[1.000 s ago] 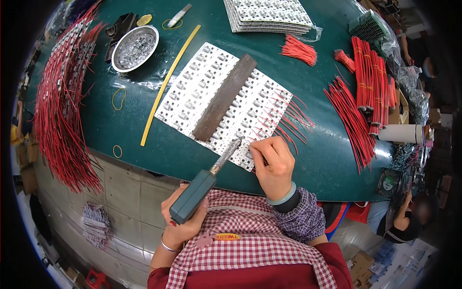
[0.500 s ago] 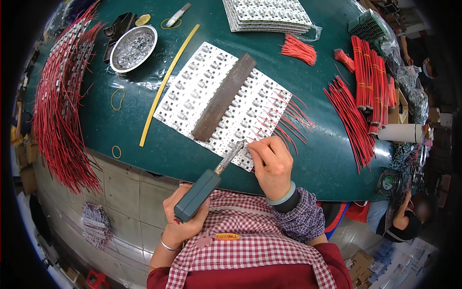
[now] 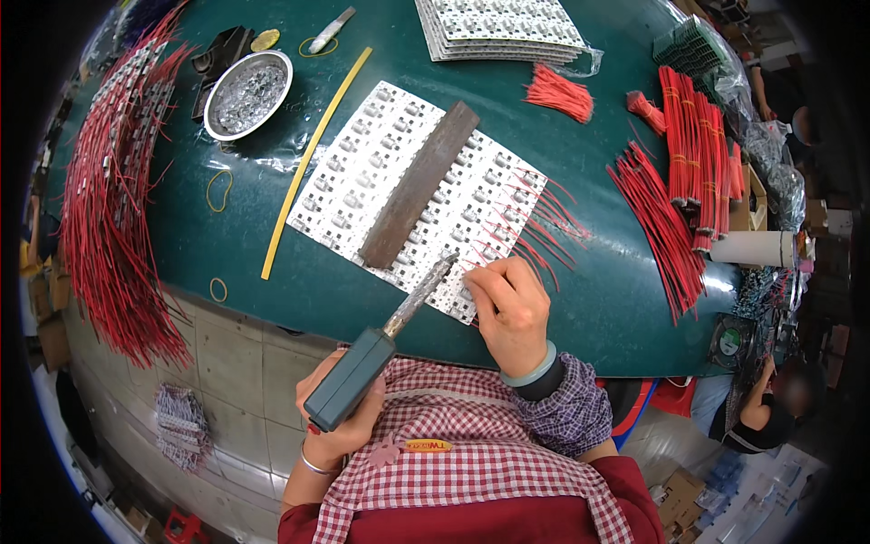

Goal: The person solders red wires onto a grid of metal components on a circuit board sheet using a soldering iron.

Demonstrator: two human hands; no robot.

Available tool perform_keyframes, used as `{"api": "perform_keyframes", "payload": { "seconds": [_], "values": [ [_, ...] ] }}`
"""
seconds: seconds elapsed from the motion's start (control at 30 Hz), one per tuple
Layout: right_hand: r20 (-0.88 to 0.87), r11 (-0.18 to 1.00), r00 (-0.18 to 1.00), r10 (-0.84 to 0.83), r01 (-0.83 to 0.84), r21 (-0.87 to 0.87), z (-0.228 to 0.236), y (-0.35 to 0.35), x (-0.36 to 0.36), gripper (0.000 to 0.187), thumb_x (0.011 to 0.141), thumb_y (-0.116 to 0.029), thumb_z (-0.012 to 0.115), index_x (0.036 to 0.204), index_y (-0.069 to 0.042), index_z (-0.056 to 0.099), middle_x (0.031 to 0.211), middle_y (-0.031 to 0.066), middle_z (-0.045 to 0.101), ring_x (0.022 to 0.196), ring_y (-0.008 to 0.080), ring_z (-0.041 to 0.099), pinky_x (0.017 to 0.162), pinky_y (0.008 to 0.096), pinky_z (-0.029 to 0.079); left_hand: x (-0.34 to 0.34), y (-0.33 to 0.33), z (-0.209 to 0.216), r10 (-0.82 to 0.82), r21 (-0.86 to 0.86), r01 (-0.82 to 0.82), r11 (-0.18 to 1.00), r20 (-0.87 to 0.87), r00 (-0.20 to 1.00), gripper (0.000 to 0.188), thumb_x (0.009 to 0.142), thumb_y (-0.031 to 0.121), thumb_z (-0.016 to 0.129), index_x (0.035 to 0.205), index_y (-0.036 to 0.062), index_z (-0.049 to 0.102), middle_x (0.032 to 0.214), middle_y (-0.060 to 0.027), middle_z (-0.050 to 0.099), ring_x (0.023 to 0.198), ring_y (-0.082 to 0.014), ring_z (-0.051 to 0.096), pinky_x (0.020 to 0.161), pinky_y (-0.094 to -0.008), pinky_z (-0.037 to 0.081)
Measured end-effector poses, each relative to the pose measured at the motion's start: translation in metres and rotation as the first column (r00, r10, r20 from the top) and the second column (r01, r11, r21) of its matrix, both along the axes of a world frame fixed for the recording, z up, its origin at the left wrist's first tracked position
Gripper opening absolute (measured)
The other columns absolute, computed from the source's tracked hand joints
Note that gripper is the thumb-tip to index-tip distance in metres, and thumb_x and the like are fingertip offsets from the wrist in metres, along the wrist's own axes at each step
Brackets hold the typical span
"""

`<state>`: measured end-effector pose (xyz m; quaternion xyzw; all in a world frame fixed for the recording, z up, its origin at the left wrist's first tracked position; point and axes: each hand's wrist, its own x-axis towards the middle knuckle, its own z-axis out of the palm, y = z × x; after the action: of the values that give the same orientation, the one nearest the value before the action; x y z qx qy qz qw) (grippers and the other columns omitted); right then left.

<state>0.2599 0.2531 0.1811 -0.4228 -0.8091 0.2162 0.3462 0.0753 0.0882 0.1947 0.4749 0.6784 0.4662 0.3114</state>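
My left hand (image 3: 364,422) is wrapped around the dark green handle of a soldering iron (image 3: 352,374). Its metal tip hovers above the lower right part of a white circuit board panel (image 3: 349,195), which carries rows of small components. Close to that tip, my right hand (image 3: 515,313) pinches a thin red wire at the panel's near right corner; the fingers mostly hide it. Other red wires (image 3: 555,227) stick out from the panel's right edge. A dark, heavy bar (image 3: 421,186) lies diagonally across the panel.
A yellow strip (image 3: 315,163) lies left of the panel. Beyond it stand a metal bowl (image 3: 286,89) of silvery scraps and a large pile of wired boards (image 3: 118,218). Stacked panels (image 3: 503,27) sit at the back, red wire bundles (image 3: 693,145) at right. Another person (image 3: 757,412) is at far right.
My left hand has drawn the soldering iron back toward the lower left, lifting its tip away from my right fingertips. My right hand stays nearly in place.
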Motion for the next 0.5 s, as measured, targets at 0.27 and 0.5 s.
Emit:
{"api": "perform_keyframes", "payload": {
  "seconds": [0.27, 0.5],
  "values": [
    [0.016, 1.000, 1.000, 0.019, -0.019, -0.003, 0.003, 0.002, 0.000, 0.020, 0.073, 0.006, 0.075, 0.088, -0.002, 0.067, 0.081, 0.0092, 0.055, 0.075, 0.0269, 0.059, 0.063, 0.0374, 0.049, 0.001, 0.018, 0.012, -0.060, 0.020, 0.060, 0.998, -0.002, 0.998, 0.020, 0.071, -0.005, 0.071, 0.090, -0.0061, 0.070, 0.087, -0.0162, 0.069, 0.073, -0.0283, 0.070, 0.067, -0.0327, 0.056],
    [0.014, 1.000, 1.000, 0.023, -0.023, 0.000, 0.002, 0.002, 0.001, 0.020, 0.073, 0.006, 0.075, 0.089, -0.002, 0.066, 0.081, 0.0092, 0.056, 0.075, 0.0271, 0.059, 0.063, 0.0376, 0.049, -0.001, 0.017, 0.010, -0.073, -0.033, 0.073, 0.997, -0.021, 0.997, 0.017, 0.071, -0.005, 0.072, 0.087, -0.0049, 0.069, 0.083, -0.0146, 0.067, 0.073, -0.0288, 0.069, 0.066, -0.0325, 0.055]
  ]
}}
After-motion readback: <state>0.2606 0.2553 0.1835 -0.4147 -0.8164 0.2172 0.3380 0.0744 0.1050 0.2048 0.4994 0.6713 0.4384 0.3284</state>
